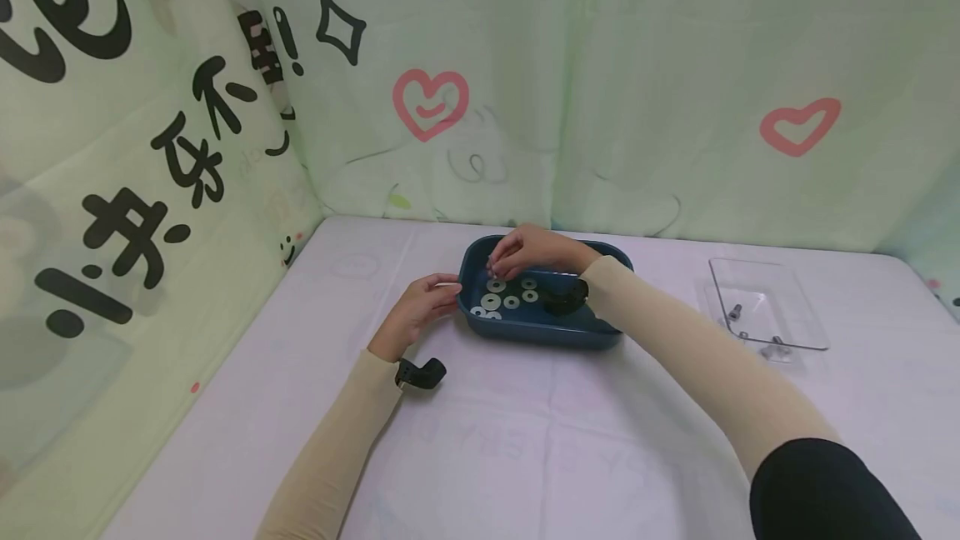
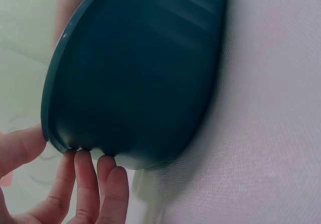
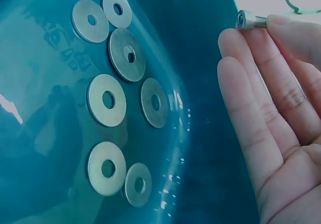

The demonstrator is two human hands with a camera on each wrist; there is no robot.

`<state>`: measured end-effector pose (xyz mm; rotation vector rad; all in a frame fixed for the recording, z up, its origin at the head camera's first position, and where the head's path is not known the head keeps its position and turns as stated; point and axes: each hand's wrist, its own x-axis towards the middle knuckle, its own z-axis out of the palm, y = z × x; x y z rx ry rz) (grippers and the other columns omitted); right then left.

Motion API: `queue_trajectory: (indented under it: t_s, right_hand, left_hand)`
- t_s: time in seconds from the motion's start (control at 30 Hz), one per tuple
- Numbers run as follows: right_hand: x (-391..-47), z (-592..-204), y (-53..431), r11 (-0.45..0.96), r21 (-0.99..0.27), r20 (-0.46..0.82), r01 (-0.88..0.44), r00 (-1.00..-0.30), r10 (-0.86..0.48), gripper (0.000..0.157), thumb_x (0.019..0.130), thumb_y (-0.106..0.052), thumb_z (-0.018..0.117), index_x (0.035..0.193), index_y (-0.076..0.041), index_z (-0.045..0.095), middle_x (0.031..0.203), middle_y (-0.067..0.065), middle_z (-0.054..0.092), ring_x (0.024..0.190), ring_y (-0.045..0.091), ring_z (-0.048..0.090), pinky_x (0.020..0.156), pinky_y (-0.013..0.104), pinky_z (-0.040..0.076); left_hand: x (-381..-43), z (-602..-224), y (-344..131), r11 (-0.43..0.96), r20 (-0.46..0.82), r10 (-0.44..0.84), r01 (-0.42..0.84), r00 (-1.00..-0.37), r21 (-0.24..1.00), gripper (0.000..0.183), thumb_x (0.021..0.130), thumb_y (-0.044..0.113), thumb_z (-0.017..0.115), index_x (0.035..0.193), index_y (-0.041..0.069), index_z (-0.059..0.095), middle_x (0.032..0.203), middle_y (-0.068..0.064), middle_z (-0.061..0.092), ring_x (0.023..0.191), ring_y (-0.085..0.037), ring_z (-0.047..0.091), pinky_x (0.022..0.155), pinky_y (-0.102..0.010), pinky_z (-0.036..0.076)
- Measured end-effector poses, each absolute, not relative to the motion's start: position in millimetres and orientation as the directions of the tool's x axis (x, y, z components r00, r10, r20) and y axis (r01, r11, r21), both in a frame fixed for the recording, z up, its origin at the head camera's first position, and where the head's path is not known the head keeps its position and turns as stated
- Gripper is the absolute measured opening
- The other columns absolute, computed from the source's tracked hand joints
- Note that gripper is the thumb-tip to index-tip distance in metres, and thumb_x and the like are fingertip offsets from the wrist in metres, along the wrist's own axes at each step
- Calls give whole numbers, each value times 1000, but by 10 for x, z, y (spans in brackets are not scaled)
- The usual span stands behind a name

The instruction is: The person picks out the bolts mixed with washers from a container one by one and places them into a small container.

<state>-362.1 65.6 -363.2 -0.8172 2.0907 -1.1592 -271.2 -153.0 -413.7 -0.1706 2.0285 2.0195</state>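
My right hand is over the left part of a deep blue plastic basin. Between thumb and fingertips it pinches a small socket head screw, its knurled head showing beyond the thumb. Several flat metal washers lie on the basin floor beside that hand, among them a large washer and a pale one. At the basin's left end is my left hand. Its fairly straight fingers touch the outer wall just under the rim, with the thumb tip at the rim's edge.
A clear plastic box stands right of the basin, with several small metal screws in it. White cloth covers the table. Printed curtains close off the back and left sides.
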Motion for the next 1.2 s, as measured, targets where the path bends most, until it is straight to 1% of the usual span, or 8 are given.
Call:
queue_trajectory:
  t_s: [0.2,0.4,0.47,0.63,0.73,0.97,1.1,1.2]
  right_hand:
    - [-3515,-3489,771,429,-872,-200,-235,-630,-751,25,89,-9,62,108,8,64,104,16,70,91,19,67,86,36,56]
    - [-3399,-3373,877,419,-884,-191,-208,-657,-729,23,89,-8,63,106,6,65,97,9,71,95,29,67,88,42,55]
    - [-3358,-3343,924,401,-898,-186,-181,-670,-718,24,89,-8,63,107,8,64,95,5,72,95,27,67,88,41,54]
    - [-3245,-3262,1070,330,-940,-163,-91,-727,-666,32,88,-7,63,112,13,58,94,0,71,88,13,68,87,36,55]
    - [-3206,-3226,1184,289,-955,-133,-73,-762,-634,36,88,-7,63,116,16,55,96,1,71,88,11,68,86,33,56]
    - [-3196,-3140,1522,283,-952,-73,-117,-809,-583,31,88,-12,65,111,9,61,95,1,72,93,15,68,86,30,55]
    - [-3171,-3084,1703,327,-935,-60,-141,-842,-535,30,88,-16,65,111,4,63,95,-3,71,92,14,68,86,26,55]
    - [-3153,-3053,1821,349,-927,-59,-135,-868,-493,28,89,-16,64,111,1,65,95,-5,70,93,15,68,84,22,55]
  left_hand:
    - [-2707,-4134,-1517,26,-274,96,-273,-957,962,37,94,11,56,128,-2,50,127,-23,57,92,-12,63,102,-39,45]
    - [-2699,-4144,-1515,49,-275,90,-272,-957,961,38,94,12,56,129,-1,50,128,-22,57,96,-15,63,102,-39,45]
    - [-2697,-4145,-1512,47,-273,88,-270,-958,962,38,94,12,56,129,-1,51,127,-23,57,95,-14,63,102,-39,46]
    - [-2693,-4140,-1513,39,-262,91,-259,-961,965,37,94,11,56,128,-2,51,126,-23,57,91,-12,63,102,-39,46]
    - [-2694,-4147,-1513,39,-259,92,-257,-961,966,37,94,11,56,128,-2,51,126,-23,57,91,-12,63,102,-40,46]
    - [-2699,-4176,-1526,33,-244,113,-242,-963,970,39,92,14,59,127,-3,51,124,-22,59,99,-18,63,102,-38,47]
    - [-2704,-4214,-1553,8,-191,140,-192,-972,981,38,90,17,63,121,-3,55,114,-17,65,93,-16,65,96,-36,51]
    - [-2724,-4222,-1546,14,-202,133,-202,-970,979,37,91,15,61,122,-3,54,117,-19,64,91,-14,65,97,-37,50]
